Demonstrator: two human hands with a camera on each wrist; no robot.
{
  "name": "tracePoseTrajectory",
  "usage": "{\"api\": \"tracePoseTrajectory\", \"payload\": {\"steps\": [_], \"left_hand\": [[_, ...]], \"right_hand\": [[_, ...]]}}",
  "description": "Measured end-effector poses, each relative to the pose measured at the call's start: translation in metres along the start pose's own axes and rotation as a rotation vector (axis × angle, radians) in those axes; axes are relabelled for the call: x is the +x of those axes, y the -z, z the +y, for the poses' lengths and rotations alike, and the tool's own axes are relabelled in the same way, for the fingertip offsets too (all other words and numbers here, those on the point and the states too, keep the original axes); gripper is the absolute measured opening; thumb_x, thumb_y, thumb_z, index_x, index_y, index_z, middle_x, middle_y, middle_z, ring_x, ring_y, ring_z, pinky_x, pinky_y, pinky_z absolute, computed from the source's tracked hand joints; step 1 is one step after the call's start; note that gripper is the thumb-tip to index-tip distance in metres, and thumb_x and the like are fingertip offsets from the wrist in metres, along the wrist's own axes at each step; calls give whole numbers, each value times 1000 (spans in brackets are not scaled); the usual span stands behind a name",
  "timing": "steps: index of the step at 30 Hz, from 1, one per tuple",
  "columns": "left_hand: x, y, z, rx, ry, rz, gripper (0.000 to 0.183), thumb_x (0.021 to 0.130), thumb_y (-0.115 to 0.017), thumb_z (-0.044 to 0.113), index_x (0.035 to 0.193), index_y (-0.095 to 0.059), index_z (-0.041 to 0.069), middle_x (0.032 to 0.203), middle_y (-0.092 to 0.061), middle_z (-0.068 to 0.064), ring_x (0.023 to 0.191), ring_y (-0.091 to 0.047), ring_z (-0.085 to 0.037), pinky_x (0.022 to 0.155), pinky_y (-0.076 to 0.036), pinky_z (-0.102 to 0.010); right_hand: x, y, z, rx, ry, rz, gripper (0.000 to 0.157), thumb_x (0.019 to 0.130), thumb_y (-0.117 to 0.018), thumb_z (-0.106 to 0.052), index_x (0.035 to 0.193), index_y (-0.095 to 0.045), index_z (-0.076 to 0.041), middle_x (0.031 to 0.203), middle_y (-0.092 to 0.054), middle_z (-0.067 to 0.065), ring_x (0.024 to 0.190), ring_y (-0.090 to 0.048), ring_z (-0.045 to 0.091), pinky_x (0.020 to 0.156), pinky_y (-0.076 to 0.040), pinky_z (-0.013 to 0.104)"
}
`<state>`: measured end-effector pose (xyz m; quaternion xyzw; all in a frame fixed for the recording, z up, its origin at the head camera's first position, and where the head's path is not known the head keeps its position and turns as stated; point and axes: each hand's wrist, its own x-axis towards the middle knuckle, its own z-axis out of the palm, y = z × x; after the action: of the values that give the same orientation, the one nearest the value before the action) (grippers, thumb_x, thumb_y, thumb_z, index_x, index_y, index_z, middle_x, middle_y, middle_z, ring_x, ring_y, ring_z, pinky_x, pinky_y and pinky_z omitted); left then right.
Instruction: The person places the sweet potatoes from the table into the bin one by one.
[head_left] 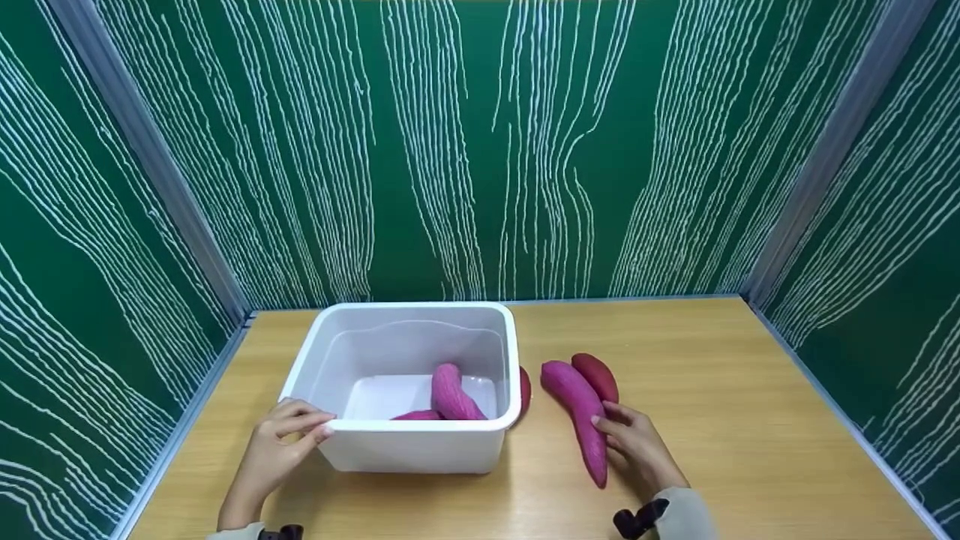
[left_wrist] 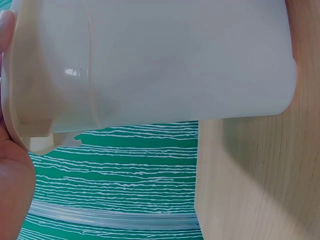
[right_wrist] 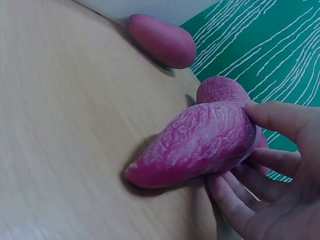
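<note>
Left hand (head_left: 281,439) pinches the rim of the white bin (head_left: 412,451) at its near left corner, thumb against fingers. Left wrist view shows mostly the bin's outer wall, with only part of that hand at the edge.

Right hand (head_left: 637,450) holds the long purple root (head_left: 576,411) – thumb on one side, fingers on the other, gap narrowed to the root's width. Root is right of the bin, well apart from it, pointed end toward the person. Can't tell if it's off the table (head_left: 757,397).

Short red root (head_left: 598,376) lies right alongside the long one, on its far right side. Reddish root (head_left: 523,397) sits just beside the bin's right wall, partly hidden by it in the head view.

Inside the bin: curved pink root (head_left: 453,394), plus a second pink root (head_left: 418,415) – mostly hidden by the front rim.
</note>
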<state>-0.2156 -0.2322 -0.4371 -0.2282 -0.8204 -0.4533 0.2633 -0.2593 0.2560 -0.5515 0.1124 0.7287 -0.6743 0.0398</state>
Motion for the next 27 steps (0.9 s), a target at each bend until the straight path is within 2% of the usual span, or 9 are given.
{"api": "tracePoseTrajectory", "payload": {"steps": [6,14,20,22,27], "left_hand": [[1,0,3,6,67,-16,18,70,-78,-15,83,-76,-3,79,-67,-2,75,-55,-13,69,-43,-14],[2,1,2,6,41,-12,19,69,-78,-15,83,-76,-3,79,-67,-5,76,-56,-14,70,-43,-12],[0,1,4,17,84,-14,18,69,-78,-14,83,-76,-2,80,-67,-3,77,-56,-12,72,-42,-12],[0,1,3,19,70,-10,19,69,-79,-14,83,-76,-2,79,-67,-3,78,-56,-11,73,-42,-11],[0,0,-3,4,-62,2,22,65,-78,-18,81,-75,-4,77,-66,-6,72,-55,-15,68,-41,-14]], "right_hand": [[-1,0,0,-6,-4,-4,63,91,-67,-11,140,-37,14,137,-40,34,114,-53,32,92,-48,39],[-2,-3,-1,-50,-15,-15,67,92,-67,-18,141,-35,14,140,-37,36,121,-48,36,96,-46,41],[-3,-3,2,-75,-9,4,65,91,-68,-18,139,-38,14,139,-39,35,120,-49,36,94,-47,40],[-3,-3,2,-77,-8,7,65,91,-68,-18,139,-39,14,139,-40,35,120,-49,37,95,-46,40],[-3,-3,2,-81,-20,-5,66,92,-68,-21,140,-38,13,142,-36,35,124,-44,34,101,-40,45]]}}
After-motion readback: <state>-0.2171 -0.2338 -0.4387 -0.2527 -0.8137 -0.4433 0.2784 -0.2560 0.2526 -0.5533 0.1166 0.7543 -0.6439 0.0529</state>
